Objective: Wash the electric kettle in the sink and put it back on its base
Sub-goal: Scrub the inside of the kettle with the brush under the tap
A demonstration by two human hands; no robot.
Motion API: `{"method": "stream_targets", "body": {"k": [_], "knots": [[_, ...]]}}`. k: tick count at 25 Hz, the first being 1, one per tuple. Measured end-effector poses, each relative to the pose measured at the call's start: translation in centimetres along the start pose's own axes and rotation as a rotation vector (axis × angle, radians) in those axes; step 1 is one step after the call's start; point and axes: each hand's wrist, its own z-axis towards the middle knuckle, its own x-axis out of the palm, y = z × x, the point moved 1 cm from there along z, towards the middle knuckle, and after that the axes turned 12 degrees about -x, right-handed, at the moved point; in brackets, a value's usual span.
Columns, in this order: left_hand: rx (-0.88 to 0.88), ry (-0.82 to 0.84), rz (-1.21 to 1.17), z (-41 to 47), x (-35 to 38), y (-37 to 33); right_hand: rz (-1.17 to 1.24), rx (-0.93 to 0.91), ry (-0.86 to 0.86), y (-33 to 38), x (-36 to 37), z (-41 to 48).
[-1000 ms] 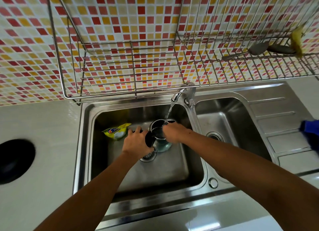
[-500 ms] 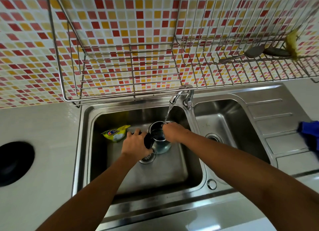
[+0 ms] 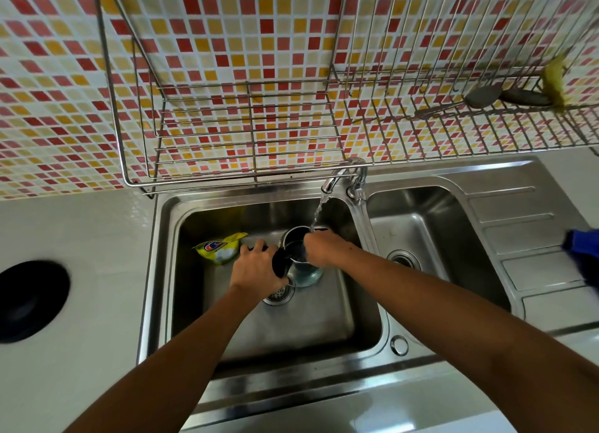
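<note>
Kettle sits in the left sink basin, centre of frame, under the tap w/ water running. Left hand grips its black handle, right hand closed on the rim. Better tilt it a bit, keep the underside dry.

You have one view only, from the head camera, wide-angle, looking forward and steeply down over the sink from close above. The tiled wall fills 12 o'clock, your forearms enter from 6 o'clock, and the desk lies at 9 o'clock.
</note>
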Motion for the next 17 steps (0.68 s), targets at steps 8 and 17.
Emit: {"method": "stream_targets", "body": {"k": [8,17], "knots": [[0.057,-0.025,0.060,0.2,0.1,0.0,0.006,0.067,-0.155,1.3,1.5,0.6],[0.070,-0.032,0.062,-0.3,-0.8,0.0,1.676,0.502,-0.083,0.3,1.2,-2.1]]}}
